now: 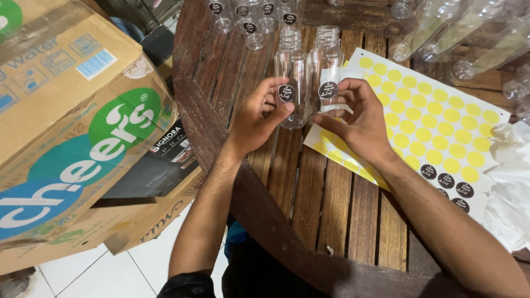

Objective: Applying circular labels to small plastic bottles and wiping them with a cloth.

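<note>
Left hand (258, 116) pinches one clear bottle (291, 83); right hand (356, 118) pinches another.

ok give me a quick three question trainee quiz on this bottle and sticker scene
1. True or false: the left hand presses a round black sticker onto a clear plastic bottle.
2. What does the right hand touch: A) the cardboard box, B) the second clear bottle, C) the white tissue?
3. What colour are the empty circles on the sticker sheet?

Key: 1 true; 2 B; 3 yellow.
</note>
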